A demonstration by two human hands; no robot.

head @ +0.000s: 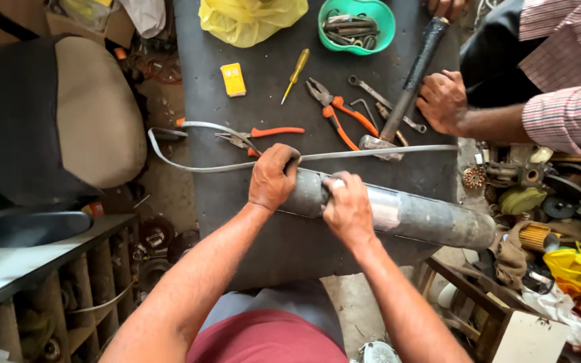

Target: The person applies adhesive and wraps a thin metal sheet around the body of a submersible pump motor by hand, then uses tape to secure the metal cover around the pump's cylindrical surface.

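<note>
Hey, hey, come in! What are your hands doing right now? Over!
Left hand and right hand both gripping the grey metal pipe lying across the table. Thin metal strip just behind. Another person's hand holds a hammer nearby.

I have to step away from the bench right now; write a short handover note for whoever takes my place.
Left hand grips the near end of the grey metal tube lying across the dark table. Right hand clasps the tube beside it. A thin metal strip runs just behind the tube. A co-worker's hand holds a hammer there. Done: tube steadied. Left: cannot tell.
</note>
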